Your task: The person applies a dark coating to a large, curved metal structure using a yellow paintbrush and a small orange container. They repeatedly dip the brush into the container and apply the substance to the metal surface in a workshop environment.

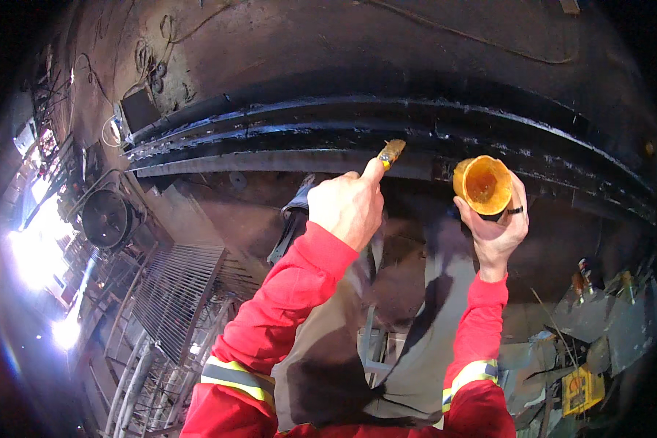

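My left hand [347, 208] is closed round a small brush [391, 152] with tan bristles and a yellow part showing beside my fingers. The bristles point up and to the right, just in front of long dark metal beams [270, 139]; whether they touch the metal I cannot tell. In my right hand [502, 232] is a yellow cup-like container [487, 184], its mouth facing up toward me. A brownish-yellow coating covers its inside. My fingers wrap its lower sides, and a dark ring shows on one finger. Glossy, wet-looking patches run along the beams, which span the view from left to right.
At left stand a round drum-like fan [106, 219] and a barred metal grate [179, 296] among piled pipes. A yellow box [582, 389] lies among scrap at lower right. Cables [482, 45] trail over the far floor. Bright light glares at the left edge.
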The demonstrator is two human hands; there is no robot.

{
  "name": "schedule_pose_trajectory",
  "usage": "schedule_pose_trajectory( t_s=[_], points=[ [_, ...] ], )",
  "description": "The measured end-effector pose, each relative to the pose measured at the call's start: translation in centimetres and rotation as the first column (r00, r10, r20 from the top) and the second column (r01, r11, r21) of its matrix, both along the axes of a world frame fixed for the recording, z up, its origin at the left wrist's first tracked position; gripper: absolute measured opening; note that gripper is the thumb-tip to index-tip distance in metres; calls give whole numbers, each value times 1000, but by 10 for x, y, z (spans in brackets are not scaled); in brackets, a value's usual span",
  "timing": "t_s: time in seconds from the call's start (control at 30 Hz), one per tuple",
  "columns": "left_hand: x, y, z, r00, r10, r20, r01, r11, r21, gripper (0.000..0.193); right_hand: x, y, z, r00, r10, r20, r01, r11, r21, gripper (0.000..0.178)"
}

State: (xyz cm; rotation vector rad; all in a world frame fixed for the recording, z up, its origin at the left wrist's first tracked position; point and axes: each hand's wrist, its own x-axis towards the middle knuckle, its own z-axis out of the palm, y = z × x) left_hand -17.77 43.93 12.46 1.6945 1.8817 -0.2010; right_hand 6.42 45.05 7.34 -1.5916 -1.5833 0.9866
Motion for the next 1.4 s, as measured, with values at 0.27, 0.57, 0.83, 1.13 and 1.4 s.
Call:
schedule_pose_trajectory(
  t_s=[0.27,0.57,0.83,1.13,1.4],
  points=[
    [-140,-17,-13,975,31,-220,-46,997,-62,17,-41,4,37,999,-34,-29,32,996,-78,62],
    [-242,-8,-20,988,32,-149,-56,985,-164,21,-86,0,68,1000,19,11,-17,995,-95,63],
    [-308,-17,-3,972,211,-100,-223,967,-126,22,-106,-5,88,999,19,36,-15,993,-118,62],
    [-277,-63,15,987,127,-97,-130,991,-16,17,-117,-5,96,997,55,60,-45,988,-146,63],
    [-237,-91,5,930,286,-231,-285,958,38,17,-113,-2,105,997,41,71,-30,989,-146,62]
  ],
)
